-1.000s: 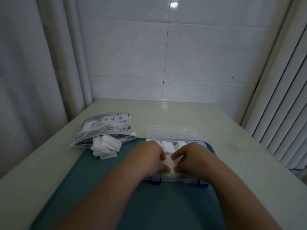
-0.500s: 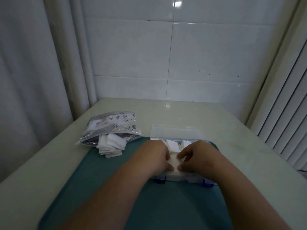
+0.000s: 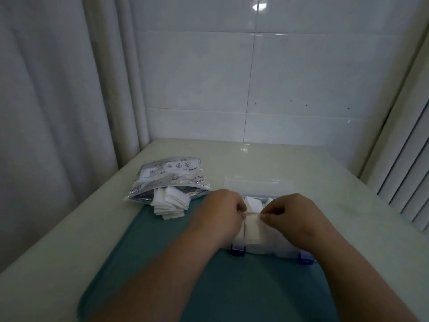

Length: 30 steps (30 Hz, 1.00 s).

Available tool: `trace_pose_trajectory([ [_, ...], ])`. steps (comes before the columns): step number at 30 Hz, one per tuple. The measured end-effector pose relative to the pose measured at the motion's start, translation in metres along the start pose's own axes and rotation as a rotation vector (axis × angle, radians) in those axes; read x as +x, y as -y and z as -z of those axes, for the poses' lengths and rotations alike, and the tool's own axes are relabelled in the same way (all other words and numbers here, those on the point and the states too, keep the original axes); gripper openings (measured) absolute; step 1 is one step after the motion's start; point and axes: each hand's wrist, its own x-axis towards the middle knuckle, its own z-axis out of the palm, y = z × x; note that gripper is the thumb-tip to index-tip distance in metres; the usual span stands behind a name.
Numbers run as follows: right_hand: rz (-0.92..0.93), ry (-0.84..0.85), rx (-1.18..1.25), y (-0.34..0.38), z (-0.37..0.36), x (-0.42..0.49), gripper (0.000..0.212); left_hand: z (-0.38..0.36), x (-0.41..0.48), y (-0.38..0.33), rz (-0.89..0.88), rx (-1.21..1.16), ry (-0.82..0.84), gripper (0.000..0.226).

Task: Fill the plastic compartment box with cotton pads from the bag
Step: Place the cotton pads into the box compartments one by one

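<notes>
left hand (image 3: 220, 217) and right hand (image 3: 293, 214) pinch the cotton pads (image 3: 252, 225), fingers curled, likely squaring them to fit the compartment box (image 3: 263, 251).

A teal mat (image 3: 232, 287) lies under the left hand (image 3: 218, 214) and the right hand (image 3: 292, 214) and runs nearer than both, with a rounded corner near and to the left of the left hand. It sits on a pale cream tabletop (image 3: 58, 252), which shows bare left of the left hand, right of the right hand and beyond both. A white tiled wall (image 3: 301, 66) rises past the table's far edge, with a few dark specks (image 3: 306, 105) on it beyond the right hand. White curtain folds (image 3: 46, 112) hang far left of the left hand. White slats (image 3: 408, 182) stand far right of the right hand.
</notes>
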Motion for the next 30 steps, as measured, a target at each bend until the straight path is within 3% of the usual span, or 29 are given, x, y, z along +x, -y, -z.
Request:
trace_pose_trajectory([
  [8,0.080,-0.039,0.065,0.002,-0.002,-0.001,0.010,0.021,0.005,0.047,0.112,0.003,-0.174,0.020],
  [15,0.089,-0.048,0.063,0.006,-0.003,-0.006,0.010,0.026,0.011,0.088,0.158,0.528,-0.165,0.026],
  [20,0.091,-0.050,0.055,0.008,-0.004,-0.007,0.011,0.011,0.014,0.108,0.161,0.399,-0.203,0.025],
  [26,0.091,-0.049,0.066,0.011,-0.003,-0.009,0.011,0.003,0.021,0.114,0.183,0.396,-0.299,0.035],
  [30,0.093,-0.044,0.057,0.011,-0.003,-0.010,0.010,0.003,0.023,0.111,0.206,0.410,-0.318,0.027],
])
